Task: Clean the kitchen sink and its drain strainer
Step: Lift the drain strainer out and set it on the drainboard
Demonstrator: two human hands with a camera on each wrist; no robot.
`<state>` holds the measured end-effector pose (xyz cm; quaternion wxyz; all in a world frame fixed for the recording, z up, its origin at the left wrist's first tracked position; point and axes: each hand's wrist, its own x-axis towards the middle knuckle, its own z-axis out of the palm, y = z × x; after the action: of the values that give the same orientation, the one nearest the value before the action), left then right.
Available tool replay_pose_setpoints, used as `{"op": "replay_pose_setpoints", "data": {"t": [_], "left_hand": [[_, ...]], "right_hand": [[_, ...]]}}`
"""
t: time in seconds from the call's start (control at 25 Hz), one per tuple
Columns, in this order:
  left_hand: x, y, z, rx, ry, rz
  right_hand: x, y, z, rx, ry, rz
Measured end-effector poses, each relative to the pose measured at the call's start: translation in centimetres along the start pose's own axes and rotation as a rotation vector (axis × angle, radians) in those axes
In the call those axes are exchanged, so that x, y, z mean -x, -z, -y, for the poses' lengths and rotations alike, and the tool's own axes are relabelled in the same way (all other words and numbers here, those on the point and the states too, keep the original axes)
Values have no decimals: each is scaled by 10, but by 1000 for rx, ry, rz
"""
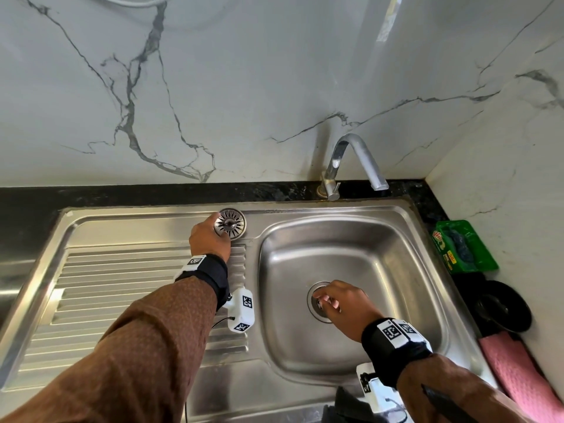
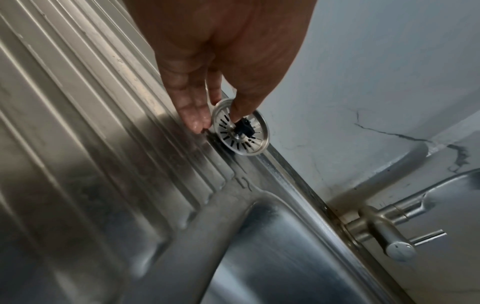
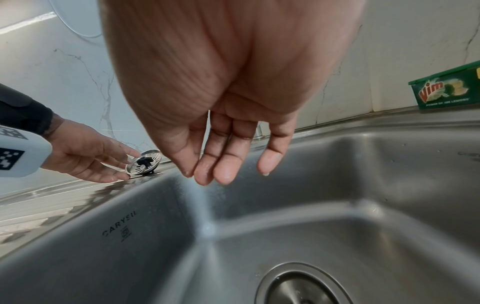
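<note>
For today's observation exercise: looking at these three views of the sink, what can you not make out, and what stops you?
- Drain opening, head view: partly hidden by the right hand; in the right wrist view the bottom edge cuts it off.
- Strainer underside: faces away in every view; left hand fingers cover part of its rim.
- Green soap box contents: too small and dark in the head view.
- Tap: blurred in the left wrist view.

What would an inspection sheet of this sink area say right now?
Surface: steel sink with ribbed drainboard.
Job's things: drain strainer out of the open drain, tilted at the drainboard's back edge.
Clutter: green soap box, pink cloth.
Hands: left hand holds the strainer; right hand empty over the drain.
Cables: thin wire by the left wrist camera.
Surroundings: marble wall, tap.
</note>
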<state>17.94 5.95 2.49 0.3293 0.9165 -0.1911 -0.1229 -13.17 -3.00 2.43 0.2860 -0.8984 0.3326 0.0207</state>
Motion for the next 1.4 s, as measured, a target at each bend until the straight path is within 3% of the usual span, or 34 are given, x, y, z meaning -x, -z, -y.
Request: {"op": "replay_pose_setpoints", "data": {"t": [0.56,0.84,1.0,1.4], "left_hand": [[43,1,8,91,-173,1],[91,-33,-6,28,-314,197],[101,-53,-21,69,-287,281],[122,-64,-58,89,-282,280]], "right_hand": [[3,21,8,110,-46,-9],[26,39,12,275,-287,63],[42,48,4,308,-354,56],[41,58,-35,243,-344,115]]}}
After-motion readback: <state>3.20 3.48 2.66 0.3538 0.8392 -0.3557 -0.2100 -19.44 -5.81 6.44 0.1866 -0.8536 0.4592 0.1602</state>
